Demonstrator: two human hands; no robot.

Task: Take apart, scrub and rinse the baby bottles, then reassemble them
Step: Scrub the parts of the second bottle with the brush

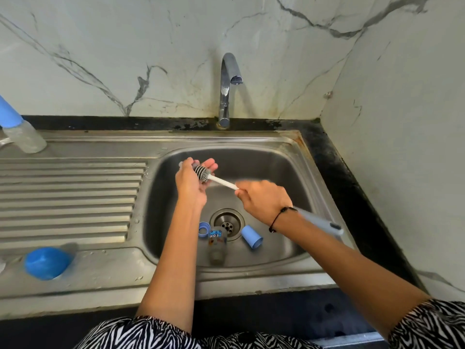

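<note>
Head view: right fingers (245,195) around brush (202,173).

Over the sink (251,263), right hand (264,200) grips a brush (202,173) against the left hand (193,182).

You've got one printed label, on the bottle (218,244) lying in the sink (289,162): blue block letters, too blurred to read. No other text.
</note>
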